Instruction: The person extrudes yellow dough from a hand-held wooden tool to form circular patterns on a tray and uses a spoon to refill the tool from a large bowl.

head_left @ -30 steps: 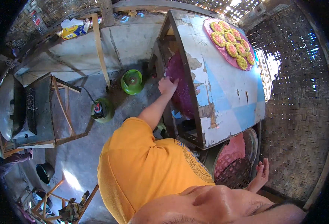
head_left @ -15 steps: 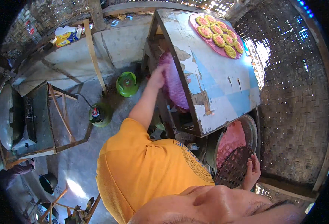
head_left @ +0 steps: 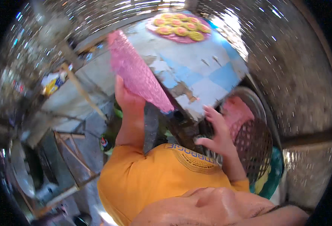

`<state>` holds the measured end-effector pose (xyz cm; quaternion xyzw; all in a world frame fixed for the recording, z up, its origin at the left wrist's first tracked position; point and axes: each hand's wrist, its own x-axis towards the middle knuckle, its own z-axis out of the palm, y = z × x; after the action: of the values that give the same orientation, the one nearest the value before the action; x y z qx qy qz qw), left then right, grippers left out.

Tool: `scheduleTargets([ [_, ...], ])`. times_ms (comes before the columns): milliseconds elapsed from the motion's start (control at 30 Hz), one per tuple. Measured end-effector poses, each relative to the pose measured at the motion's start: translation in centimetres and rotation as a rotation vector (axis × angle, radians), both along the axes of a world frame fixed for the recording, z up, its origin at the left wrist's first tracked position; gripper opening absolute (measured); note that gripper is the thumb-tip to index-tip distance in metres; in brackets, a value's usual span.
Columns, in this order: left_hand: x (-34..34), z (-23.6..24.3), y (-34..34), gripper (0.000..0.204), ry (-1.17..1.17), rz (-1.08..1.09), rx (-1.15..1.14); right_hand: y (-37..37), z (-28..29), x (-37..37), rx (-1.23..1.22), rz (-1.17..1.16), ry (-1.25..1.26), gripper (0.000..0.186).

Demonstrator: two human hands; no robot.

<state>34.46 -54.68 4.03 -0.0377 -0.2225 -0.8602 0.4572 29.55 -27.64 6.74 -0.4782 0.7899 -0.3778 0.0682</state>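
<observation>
My left hand (head_left: 128, 96) grips a pink, wrinkled sheet or thin board (head_left: 135, 71), held tilted at the left edge of the peeling blue-and-white table (head_left: 218, 86). On the table's back part lies a pink mat (head_left: 151, 24) with several green cakes (head_left: 180, 31) topped in pink. My right hand (head_left: 216, 132) is open, fingers spread and empty, near the table's front edge. Beside it a large metal basin (head_left: 248, 96) holds pink batter (head_left: 237, 113), with a dark perforated basket (head_left: 254, 150) partly over it.
At the left, a large wok (head_left: 26, 169) rests on a stove in a wooden frame (head_left: 72, 154), near a gas cylinder (head_left: 105, 143). A wooden stick (head_left: 83, 92) leans against the low wall. A woven wall (head_left: 294, 75) bounds the right side. The picture is motion-blurred.
My left hand has drawn the pink sheet out from under the tabletop and raised it. My right hand has moved up and left from beside the basket. The view has turned.
</observation>
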Motion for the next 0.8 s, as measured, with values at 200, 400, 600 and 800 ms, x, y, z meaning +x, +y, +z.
scheduleTargets([
  [200, 1.1, 2.5, 12.9, 0.056, -0.019, -0.068, -0.455, 0.3, 0.8, 2.2, -0.226, -0.081, 0.228, 0.075],
  [400, -0.1, 2.7, 21.6, 0.033, 0.267, -0.141, -0.696, 13.9, 1.1, 2.3, -0.596, -0.685, -0.062, 0.035],
  [600, 1.4, 0.7, 27.9, 0.029, 0.092, -0.327, -0.685, 32.6, -1.6, 1.6, -0.841, -1.086, -0.188, 0.037],
  [800, 3.5, -2.7, 31.7, 0.023, -0.117, -0.414, -0.476, 45.2, -11.1, 0.1, -0.522, -1.398, -0.042, 0.04],
])
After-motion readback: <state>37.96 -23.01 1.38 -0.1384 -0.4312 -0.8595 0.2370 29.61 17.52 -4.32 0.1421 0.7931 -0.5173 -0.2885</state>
